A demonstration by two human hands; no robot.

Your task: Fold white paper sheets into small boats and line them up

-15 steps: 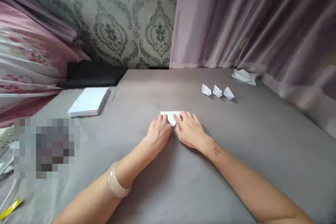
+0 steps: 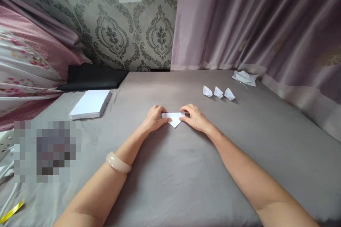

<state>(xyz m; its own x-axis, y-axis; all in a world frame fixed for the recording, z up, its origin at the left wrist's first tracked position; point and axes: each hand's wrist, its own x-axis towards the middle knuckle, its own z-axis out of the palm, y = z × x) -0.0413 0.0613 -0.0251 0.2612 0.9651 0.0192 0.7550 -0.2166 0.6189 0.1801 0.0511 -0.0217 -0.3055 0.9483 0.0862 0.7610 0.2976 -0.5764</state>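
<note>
A small white folded paper point(image 2: 174, 118), shaped like a downward-pointing triangle, lies on the grey sheet point(image 2: 186, 170) in the middle. My left hand point(image 2: 155, 117) pinches its left corner with curled fingers. My right hand point(image 2: 194, 117) pinches its right corner, fingertips pressed on the top edge. Both hands rest on the sheet on either side of the paper.
Three small folded paper pieces point(image 2: 218, 92) stand in a row at the back right, with crumpled paper point(image 2: 244, 77) behind them. A stack of white sheets point(image 2: 91, 103) lies at the left, a black cushion point(image 2: 93, 77) beyond it. Curtains hang at the right.
My hands have moved apart from on top of the paper to its two corners, uncovering the triangular fold. The view has tilted slightly.
</note>
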